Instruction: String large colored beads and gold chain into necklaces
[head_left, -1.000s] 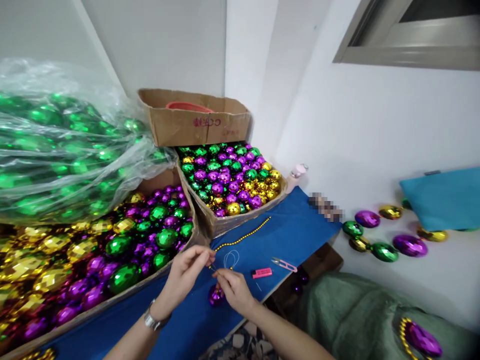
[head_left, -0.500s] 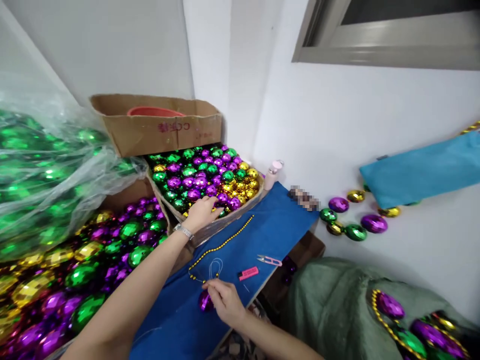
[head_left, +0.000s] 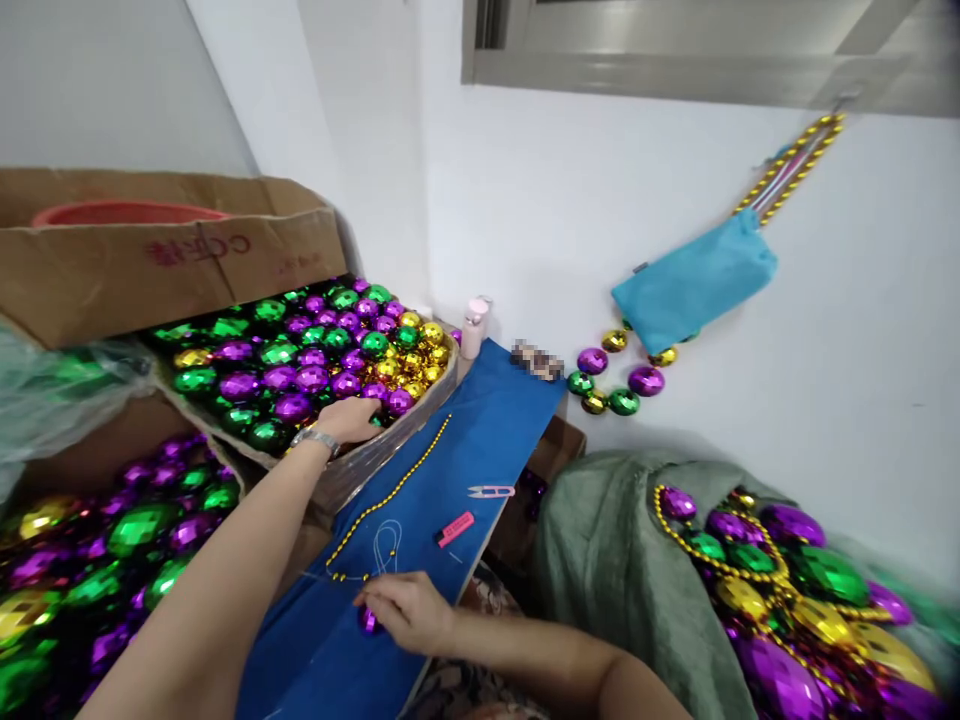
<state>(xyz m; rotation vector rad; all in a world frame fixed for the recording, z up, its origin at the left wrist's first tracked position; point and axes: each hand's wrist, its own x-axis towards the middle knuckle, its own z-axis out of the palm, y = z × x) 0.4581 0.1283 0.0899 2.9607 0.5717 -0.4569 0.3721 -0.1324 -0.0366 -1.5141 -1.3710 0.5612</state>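
We have two hands at work here. Our left hand (head_left: 346,420) lies palm down over the far box (head_left: 409,425), fingers bent in among purple, green and gold balls too many to count; we cannot tell whether they hold one. Our right hand (head_left: 414,612) is bunched narrow above the blue cloth (head_left: 480,420), fingertips pinched on a white thread (head_left: 387,548). One purple ball (head_left: 368,620) sits on the cloth just below those fingertips, partly hidden by them.

The thread makes a loose loop beside the hand, and one string of gold beads (head_left: 397,488) curves from it toward the far end of the cloth. To the right of the beads we count one pink lighter (head_left: 456,527) and one pair of pink snips (head_left: 495,491), apart from each other. One pink bottle (head_left: 474,330) stands by the far box's corner.

A second box (head_left: 105,440) of balls is at our left. On the wall hangs one teal pouch (head_left: 694,282); below it we count seven clear ornaments: three gold, two purple, two green.
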